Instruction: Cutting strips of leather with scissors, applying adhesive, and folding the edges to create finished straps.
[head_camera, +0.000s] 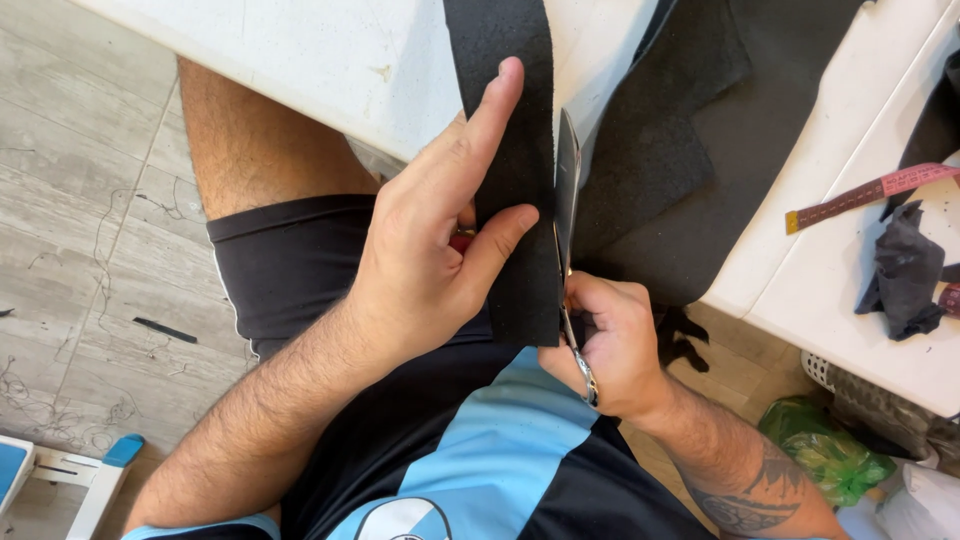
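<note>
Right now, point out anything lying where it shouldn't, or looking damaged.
A thin black offcut and loose threads lie on the floor tiles. A crumpled dark scrap sits on the white table by the measuring tape. Nothing looks damaged.

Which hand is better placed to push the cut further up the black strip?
Right. The right hand already grips the scissors, whose blades lie along the edge of the black strip. The left hand pinches the strip between thumb and fingers, holding it taut.
</note>
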